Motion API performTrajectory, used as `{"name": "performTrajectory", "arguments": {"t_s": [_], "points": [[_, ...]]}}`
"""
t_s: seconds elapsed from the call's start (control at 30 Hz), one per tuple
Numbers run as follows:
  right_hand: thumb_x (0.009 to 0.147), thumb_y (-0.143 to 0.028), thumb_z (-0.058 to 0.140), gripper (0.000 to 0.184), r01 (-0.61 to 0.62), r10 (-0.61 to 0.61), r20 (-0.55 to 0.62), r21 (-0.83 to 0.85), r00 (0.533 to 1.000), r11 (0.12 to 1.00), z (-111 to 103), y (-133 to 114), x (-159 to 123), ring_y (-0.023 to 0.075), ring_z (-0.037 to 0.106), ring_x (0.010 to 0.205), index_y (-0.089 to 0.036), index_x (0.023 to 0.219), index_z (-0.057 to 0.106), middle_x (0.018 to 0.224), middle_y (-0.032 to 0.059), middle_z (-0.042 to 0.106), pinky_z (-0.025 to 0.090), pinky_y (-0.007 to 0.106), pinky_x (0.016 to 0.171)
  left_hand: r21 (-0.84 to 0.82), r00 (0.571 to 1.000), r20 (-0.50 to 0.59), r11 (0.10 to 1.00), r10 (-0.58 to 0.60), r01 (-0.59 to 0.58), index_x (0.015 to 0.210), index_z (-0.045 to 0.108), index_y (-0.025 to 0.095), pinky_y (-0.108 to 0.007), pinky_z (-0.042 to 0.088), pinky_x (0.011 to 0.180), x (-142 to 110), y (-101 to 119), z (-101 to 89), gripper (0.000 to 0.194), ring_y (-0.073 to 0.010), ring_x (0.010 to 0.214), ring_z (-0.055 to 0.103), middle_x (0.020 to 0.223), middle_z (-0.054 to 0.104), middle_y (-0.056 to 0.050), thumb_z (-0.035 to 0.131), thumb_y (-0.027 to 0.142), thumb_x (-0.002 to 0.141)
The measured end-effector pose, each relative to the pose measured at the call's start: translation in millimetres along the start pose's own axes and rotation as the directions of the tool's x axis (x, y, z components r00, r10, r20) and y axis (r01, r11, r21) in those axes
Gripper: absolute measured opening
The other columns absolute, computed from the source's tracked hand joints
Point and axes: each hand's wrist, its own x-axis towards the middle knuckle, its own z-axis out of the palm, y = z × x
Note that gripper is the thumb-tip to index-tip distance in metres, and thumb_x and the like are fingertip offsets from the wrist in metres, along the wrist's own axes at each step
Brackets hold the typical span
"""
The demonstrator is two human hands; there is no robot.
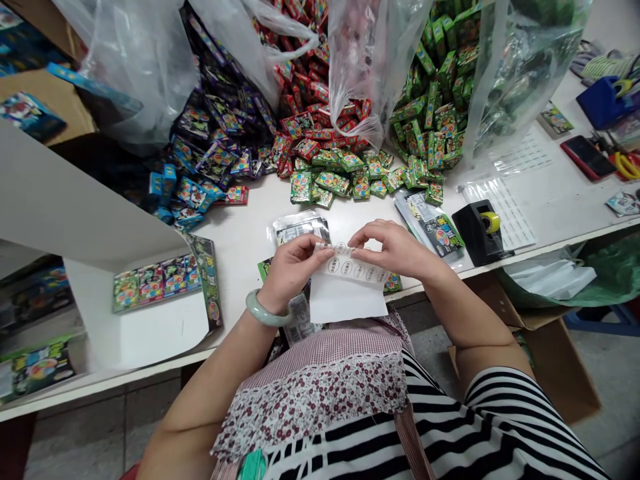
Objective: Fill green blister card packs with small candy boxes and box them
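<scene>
A white sheet of round printed stickers point(347, 303) is held up close to my apron, its upper strip folded over with a row of circles showing. My left hand point(293, 270), a pale green bangle at its wrist, pinches the sheet's upper left corner. At the upper edge, my right hand point(395, 248) has thumb and fingers closed on the strip; whether a single sticker is lifted there I cannot tell. Just behind the hands lies a clear plastic package point(300, 225). Partly hidden under the sheet is another clear package point(301, 320).
Heaps of small green boxes point(360, 180), red boxes point(310, 127), purple boxes point(220, 147) and blue boxes point(193, 193) spill from plastic bags. A white display divider with a boxed set point(155, 283) stands left. Right are a tape dispenser point(483, 230), packaged set point(435, 230) and phone point(587, 158).
</scene>
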Motion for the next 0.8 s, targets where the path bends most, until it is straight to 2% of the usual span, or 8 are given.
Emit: {"name": "performTrajectory", "arguments": {"t_s": [0.13,0.23,0.27,0.33,0.43,0.63,0.73,0.8], "points": [[0.087,-0.027,0.067,0.016,0.024,-0.018,-0.169,0.034,0.986,0.999,-3,10,-4,0.0197,0.062,0.093,-0.021,0.102,0.066,0.100,0.0041,0.070,0.045,0.036,0.087,0.016,0.999,-0.003,0.999,-0.033,0.033,0.074,0.062,0.019,-0.023,0.040,0.056,2,0,-2.5,0.031,-0.0110,0.062,0.050,0.067,0.058,0.002,0.080,0.043,0.071],[0.087,-0.029,0.067,0.020,-0.045,0.012,-0.305,-0.103,0.952,0.994,-9,32,-28,0.0234,0.060,0.099,-0.020,0.105,0.064,0.105,0.0068,0.068,0.045,0.040,0.090,0.009,0.996,-0.062,0.998,-0.059,0.060,0.079,0.060,0.019,-0.023,0.042,0.059,8,-3,-12.0,0.031,-0.0110,0.064,0.051,0.070,0.058,0.003,0.079,0.044,0.072],[0.087,-0.028,0.067,0.017,-0.074,0.029,-0.262,-0.166,0.965,0.983,-10,40,-39,0.0242,0.060,0.098,-0.020,0.102,0.064,0.102,0.0068,0.069,0.045,0.041,0.090,-0.001,0.994,-0.090,0.998,-0.062,0.063,0.080,0.059,0.020,-0.022,0.042,0.060,12,-5,-16.2,0.032,-0.0109,0.064,0.051,0.070,0.058,0.003,0.078,0.043,0.071],[0.087,-0.025,0.068,0.013,-0.072,0.068,-0.024,-0.259,0.997,0.963,-7,54,-63,0.0252,0.061,0.098,-0.020,0.099,0.065,0.099,0.0070,0.070,0.046,0.040,0.089,-0.014,0.989,-0.130,0.998,-0.064,0.063,0.080,0.058,0.020,-0.022,0.042,0.059,20,-11,-23.8,0.031,-0.0105,0.063,0.052,0.070,0.057,0.003,0.079,0.041,0.069],[0.086,-0.025,0.070,0.022,-0.038,0.131,0.238,-0.362,0.962,0.931,11,66,-90,0.0279,0.059,0.106,-0.019,0.107,0.066,0.110,0.0097,0.071,0.046,0.042,0.091,-0.007,0.988,-0.135,0.997,-0.079,0.079,0.081,0.058,0.020,-0.021,0.043,0.058,35,-22,-28.5,0.029,-0.0110,0.063,0.054,0.071,0.060,0.002,0.078,0.036,0.068],[0.086,-0.025,0.067,0.035,-0.057,0.162,0.224,-0.411,0.961,0.910,45,68,-97,0.0289,0.059,0.108,-0.015,0.119,0.062,0.116,0.0129,0.069,0.048,0.043,0.092,0.053,0.995,-0.077,0.996,-0.066,0.070,0.086,0.057,0.020,-0.022,0.044,0.056,55,-38,-19.6,0.030,-0.0122,0.060,0.056,0.069,0.061,0.002,0.076,0.034,0.068],[0.087,-0.020,0.062,0.029,-0.061,0.145,0.179,-0.406,0.973,0.912,36,70,-99,0.0281,0.063,0.103,-0.014,0.115,0.064,0.111,0.0136,0.071,0.050,0.042,0.089,0.060,0.996,-0.069,0.996,-0.065,0.069,0.088,0.056,0.019,-0.022,0.043,0.056,59,-42,-18.5,0.028,-0.0123,0.060,0.056,0.069,0.061,0.002,0.073,0.032,0.069],[0.089,-0.018,0.058,0.027,-0.128,0.170,0.072,-0.393,0.983,0.911,20,71,-104,0.0261,0.066,0.097,-0.015,0.115,0.065,0.105,0.0122,0.073,0.052,0.040,0.086,0.074,0.995,-0.076,0.995,-0.067,0.073,0.090,0.057,0.019,-0.023,0.042,0.056,60,-45,-19.0,0.025,-0.0123,0.059,0.054,0.069,0.060,0.002,0.071,0.030,0.072]]}}
